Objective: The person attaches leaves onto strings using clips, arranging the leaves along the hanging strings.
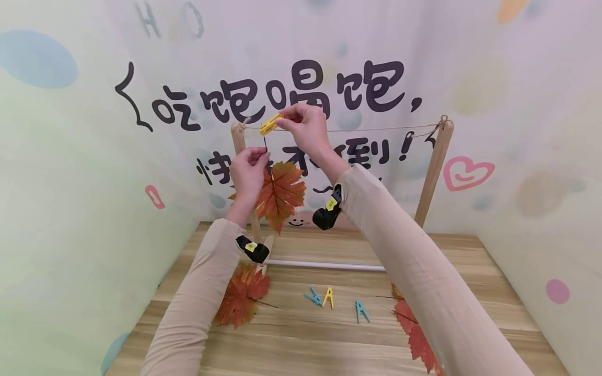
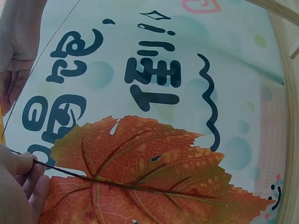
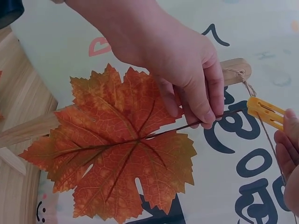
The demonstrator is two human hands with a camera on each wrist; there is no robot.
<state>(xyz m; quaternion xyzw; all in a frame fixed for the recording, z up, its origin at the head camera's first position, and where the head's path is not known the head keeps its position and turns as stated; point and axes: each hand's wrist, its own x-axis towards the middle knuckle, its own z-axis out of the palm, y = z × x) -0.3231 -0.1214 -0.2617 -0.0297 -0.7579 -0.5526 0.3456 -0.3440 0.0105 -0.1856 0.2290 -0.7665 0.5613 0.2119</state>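
Note:
An orange-red maple leaf (image 1: 280, 192) hangs below the twine line (image 1: 371, 129), near its left end. My left hand (image 1: 249, 169) pinches the dark stem (image 3: 173, 130) between thumb and fingers. With my right hand (image 1: 308, 128) I grip a yellow clothespin (image 1: 271, 124) by its handle end. In the right wrist view the clothespin's nose sits at the twine and the tip of the stem. Part of the right hand (image 2: 16, 56) shows at the edge of the left wrist view.
Wooden posts (image 1: 433, 172) hold the twine, with a white rod (image 1: 324, 265) low between them. On the wooden table (image 1: 301, 339) lie blue clothespins (image 1: 361, 311), another yellow clothespin (image 1: 328, 297), a red leaf (image 1: 242, 296) at left and more red leaves (image 1: 418, 339) at right, partly behind the right sleeve.

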